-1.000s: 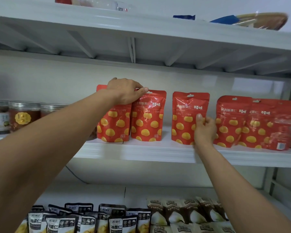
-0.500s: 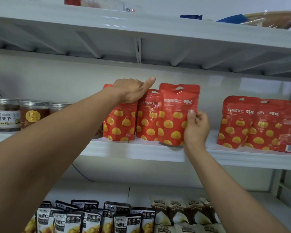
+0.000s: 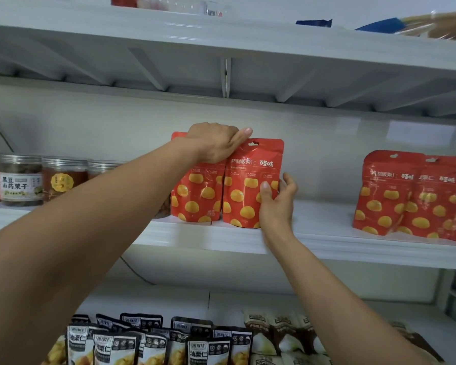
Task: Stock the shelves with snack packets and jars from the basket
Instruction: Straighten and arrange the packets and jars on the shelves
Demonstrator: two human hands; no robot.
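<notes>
red packet (image 3: pixel 248 185) in right hand (image 3: pixel 277 204) now further left, against the left packets (image 3: pixel 195 193)

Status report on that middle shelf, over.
Right hand holds red yellow-spotted foil packet upright on white shelf. Left hand grips top of neighbouring red packet. Packets overlap slightly.

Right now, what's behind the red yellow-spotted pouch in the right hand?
Held red pouch hides what's directly behind. White back panel shows above; a second red spotted pouch stands left, top under the left hand.
</notes>
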